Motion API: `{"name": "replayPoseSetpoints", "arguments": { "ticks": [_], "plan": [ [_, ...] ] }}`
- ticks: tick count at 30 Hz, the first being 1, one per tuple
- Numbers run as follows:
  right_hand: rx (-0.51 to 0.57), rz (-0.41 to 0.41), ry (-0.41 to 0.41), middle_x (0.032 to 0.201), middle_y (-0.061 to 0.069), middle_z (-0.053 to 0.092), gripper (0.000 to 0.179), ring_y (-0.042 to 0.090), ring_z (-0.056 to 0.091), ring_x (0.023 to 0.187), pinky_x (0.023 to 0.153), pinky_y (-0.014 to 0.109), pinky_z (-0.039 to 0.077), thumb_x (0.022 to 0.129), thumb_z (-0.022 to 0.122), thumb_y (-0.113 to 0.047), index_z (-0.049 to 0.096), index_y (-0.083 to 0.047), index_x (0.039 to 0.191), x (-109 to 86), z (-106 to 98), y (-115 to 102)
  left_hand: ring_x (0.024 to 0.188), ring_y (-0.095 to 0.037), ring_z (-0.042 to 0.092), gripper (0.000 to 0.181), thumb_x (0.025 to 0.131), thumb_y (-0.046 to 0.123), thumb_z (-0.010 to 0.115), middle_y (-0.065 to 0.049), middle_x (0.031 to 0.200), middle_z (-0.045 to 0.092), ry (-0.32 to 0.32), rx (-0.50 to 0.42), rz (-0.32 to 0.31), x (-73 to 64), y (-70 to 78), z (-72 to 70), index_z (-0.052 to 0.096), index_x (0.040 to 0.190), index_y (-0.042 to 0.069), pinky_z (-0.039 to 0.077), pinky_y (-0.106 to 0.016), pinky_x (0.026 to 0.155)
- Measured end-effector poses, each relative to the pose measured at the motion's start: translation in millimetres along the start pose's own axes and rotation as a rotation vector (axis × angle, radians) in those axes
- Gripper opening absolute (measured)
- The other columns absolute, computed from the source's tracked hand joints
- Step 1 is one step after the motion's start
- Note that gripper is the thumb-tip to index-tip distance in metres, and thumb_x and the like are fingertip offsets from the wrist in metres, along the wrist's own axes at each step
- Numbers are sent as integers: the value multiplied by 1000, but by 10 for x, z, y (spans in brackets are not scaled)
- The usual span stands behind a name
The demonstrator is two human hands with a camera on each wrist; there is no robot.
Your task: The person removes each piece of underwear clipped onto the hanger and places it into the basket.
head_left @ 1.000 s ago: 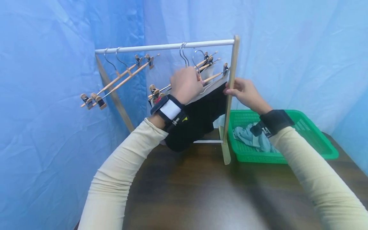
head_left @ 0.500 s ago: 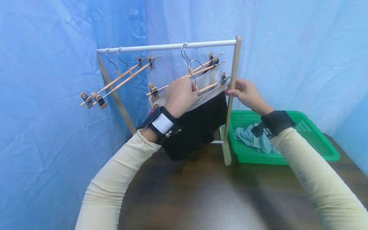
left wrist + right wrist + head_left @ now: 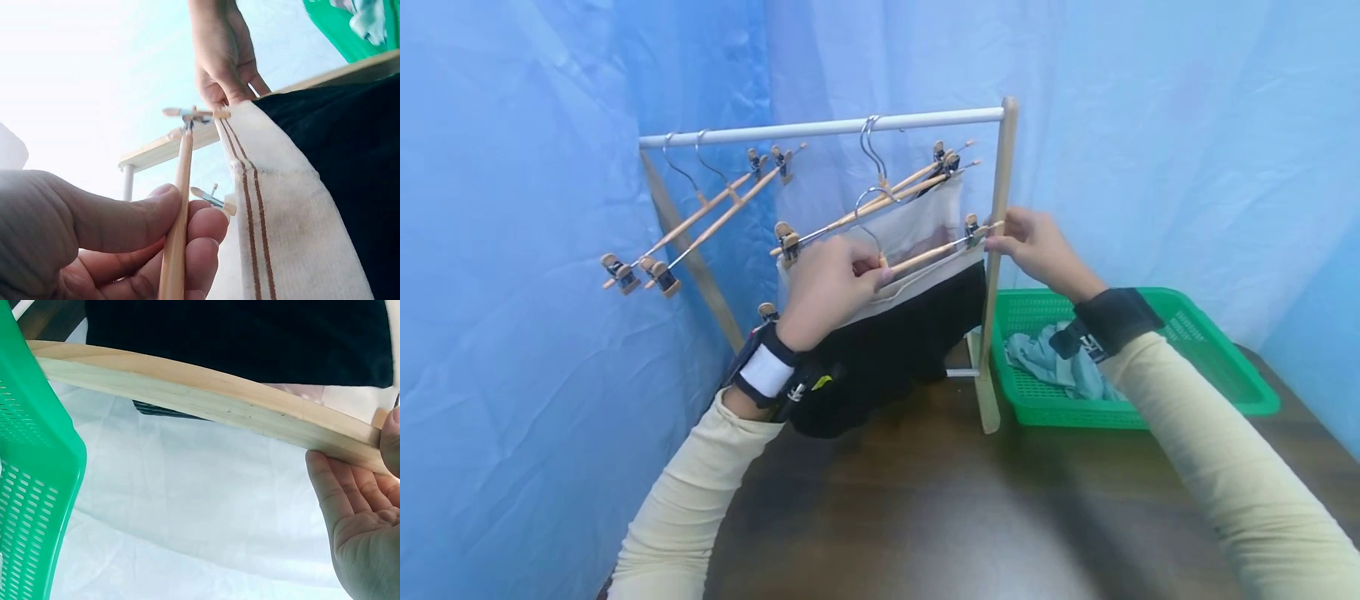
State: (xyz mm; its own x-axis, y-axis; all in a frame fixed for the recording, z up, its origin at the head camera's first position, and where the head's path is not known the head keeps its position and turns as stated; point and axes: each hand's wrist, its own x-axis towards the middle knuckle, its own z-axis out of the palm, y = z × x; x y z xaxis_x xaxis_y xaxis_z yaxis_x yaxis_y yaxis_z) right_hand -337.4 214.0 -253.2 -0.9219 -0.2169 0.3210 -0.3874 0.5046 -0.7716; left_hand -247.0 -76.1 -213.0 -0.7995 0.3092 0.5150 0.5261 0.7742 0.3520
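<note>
My left hand (image 3: 831,283) pinches the wooden bar of a clip hanger (image 3: 178,231) between thumb and fingers. Its metal hook (image 3: 859,208) stands free below the rail. From its clips hangs a black garment (image 3: 887,333) with a cream waistband (image 3: 290,231) striped in brown. One clip (image 3: 972,231) sits near the rack's right post; the left end of the bar is hidden behind my left hand. My right hand (image 3: 1037,250) holds that wooden post (image 3: 206,394), thumb on one side and fingers on the other, close to the waistband's corner.
Two more clip hangers with garments (image 3: 958,200) hang behind from the white rail (image 3: 760,131). Two bare clip hangers (image 3: 722,204) hang at the left. Right of the rack, a green basket (image 3: 1217,358) holds light teal cloth (image 3: 1056,358) on the dark wooden table (image 3: 925,508).
My left hand has moved down and left with the hanger and black garment, and its hook has dropped from near the rail to below it. My right hand stays at the post.
</note>
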Motion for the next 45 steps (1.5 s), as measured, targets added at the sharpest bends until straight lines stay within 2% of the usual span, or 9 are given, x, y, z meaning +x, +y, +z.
{"name": "replayPoseSetpoints", "arguments": {
  "ticks": [4,10,15,20,24,32,35,41,45],
  "plan": [
    [5,-16,9,133,27,63,28,41,57,132,114,59,41,103,56,-7,58,5,129,-4,-11,10,56,-20,44,20,95,24,73,-1,56,48,-33,-62,18,-93,-50,41,79,81,11,27,-30,51],
    [30,-35,8,123,27,68,25,37,65,120,108,54,49,102,60,-8,59,5,123,-47,-8,7,57,-19,45,13,95,20,74,-2,58,49,-54,-170,61,-244,-85,158,80,88,10,31,-28,51],
    [11,-42,13,122,25,69,23,36,66,119,108,52,49,103,60,-9,60,4,122,-70,-20,10,64,-17,49,10,93,18,75,-2,70,64,-52,-209,77,-360,-87,286,81,93,10,36,-26,56],
    [4,-66,4,120,25,69,23,37,66,118,110,54,47,102,61,-10,60,4,120,-91,-13,9,68,-16,56,13,91,18,78,-3,85,76,-41,-217,65,-499,-97,411,82,99,9,43,-26,61],
    [5,-82,-14,120,25,70,23,37,67,118,110,55,46,102,62,-11,61,3,120,-121,-5,-4,71,-16,60,14,89,16,79,-5,91,78,-39,-249,52,-607,-109,500,82,99,8,46,-25,63],
    [29,-86,-24,122,24,69,23,35,66,119,110,53,47,102,61,-10,60,3,121,-142,-11,-47,72,-16,61,12,89,13,79,-6,88,77,-32,-326,44,-715,-104,603,82,99,6,49,-25,66],
    [12,-57,-32,126,26,67,29,37,64,124,111,53,46,103,61,-11,59,4,127,-170,-39,-116,73,-17,63,13,88,12,80,-6,89,78,-35,-334,34,-725,-100,629,82,100,6,51,-26,67],
    [-205,104,-94,135,29,62,48,43,57,129,109,60,45,104,59,-29,56,5,138,-421,-157,-425,78,-16,68,13,88,12,80,-6,93,79,-53,-350,17,-757,-99,696,82,99,6,57,-31,73],
    [-250,69,-142,130,25,67,45,41,63,123,104,60,49,103,61,-29,62,3,135,-721,-215,-585,78,-15,68,13,89,12,79,-6,94,79,-49,-349,15,-784,-80,709,82,100,6,57,-30,72]
  ]
}}
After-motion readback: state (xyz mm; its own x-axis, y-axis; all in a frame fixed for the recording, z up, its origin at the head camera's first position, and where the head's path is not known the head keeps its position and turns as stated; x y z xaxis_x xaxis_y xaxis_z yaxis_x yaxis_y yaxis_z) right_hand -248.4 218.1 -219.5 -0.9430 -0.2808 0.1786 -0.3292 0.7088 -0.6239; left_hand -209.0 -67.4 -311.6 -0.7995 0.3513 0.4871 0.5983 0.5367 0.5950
